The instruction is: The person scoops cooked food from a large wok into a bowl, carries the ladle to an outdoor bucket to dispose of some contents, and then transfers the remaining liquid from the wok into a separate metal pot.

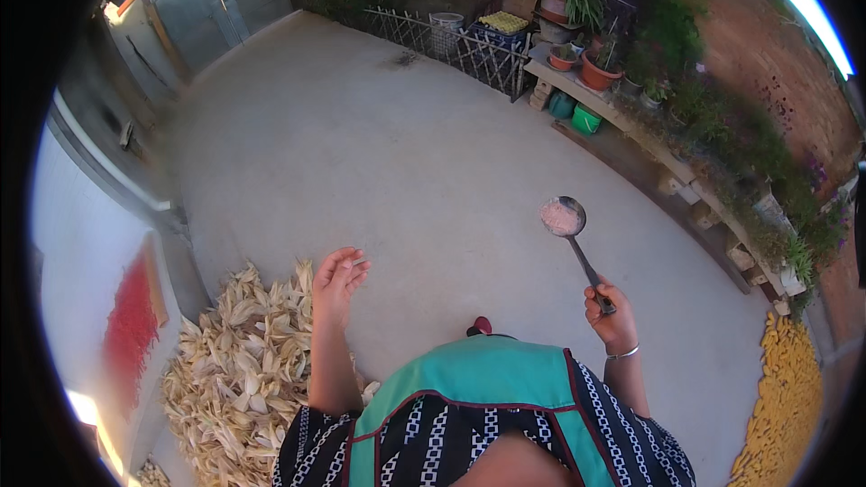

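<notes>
The right hand point(616, 314) has its fingers closed around the handle of a metal ladle point(585, 261), held raised in front of the body toward the right edge of the floor point(361, 144), bowl pointing away. Pale pink powder point(560, 216) lies in the bowl. The left hand point(336, 281) is raised well apart from the ladle, fingers loosely bent and narrowly spaced; whether they hold anything I cannot tell. Corn husks point(239, 352) lie heaped at the floor's near left corner, yellow cobs point(785, 388) at its near right corner.
</notes>
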### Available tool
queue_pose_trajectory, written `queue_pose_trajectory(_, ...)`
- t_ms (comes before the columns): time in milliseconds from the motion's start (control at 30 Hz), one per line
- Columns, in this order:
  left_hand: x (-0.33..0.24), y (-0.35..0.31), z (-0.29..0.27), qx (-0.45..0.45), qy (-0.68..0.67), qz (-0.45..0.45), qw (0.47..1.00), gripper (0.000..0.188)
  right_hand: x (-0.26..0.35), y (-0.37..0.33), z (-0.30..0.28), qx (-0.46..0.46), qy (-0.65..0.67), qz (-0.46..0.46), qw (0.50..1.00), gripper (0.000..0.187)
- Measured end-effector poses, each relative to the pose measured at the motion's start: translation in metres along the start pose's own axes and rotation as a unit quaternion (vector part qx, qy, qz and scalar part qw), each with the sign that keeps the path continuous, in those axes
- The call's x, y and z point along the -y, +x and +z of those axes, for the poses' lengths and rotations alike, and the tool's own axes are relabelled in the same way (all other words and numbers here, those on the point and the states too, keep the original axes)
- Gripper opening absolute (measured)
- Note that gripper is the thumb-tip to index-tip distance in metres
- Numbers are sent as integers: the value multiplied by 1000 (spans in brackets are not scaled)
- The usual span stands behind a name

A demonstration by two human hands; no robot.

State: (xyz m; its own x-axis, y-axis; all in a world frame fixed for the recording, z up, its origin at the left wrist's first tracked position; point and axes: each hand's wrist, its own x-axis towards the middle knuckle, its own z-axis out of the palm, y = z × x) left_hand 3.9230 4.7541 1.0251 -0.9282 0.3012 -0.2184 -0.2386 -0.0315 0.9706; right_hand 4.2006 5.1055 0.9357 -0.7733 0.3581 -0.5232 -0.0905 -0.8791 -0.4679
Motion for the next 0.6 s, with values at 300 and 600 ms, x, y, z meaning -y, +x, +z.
queue_pose_trajectory(300, -15, -44, -85, -169, -15, 11, 986, 24, 31, 56, 27, 13, -1, 30, 999, 34)
queue_pose_trajectory(600, -57, 55, -55, -106, 50, 8, 993, 26, 36, 96, 66, 23, 58, 4, 998, 31)
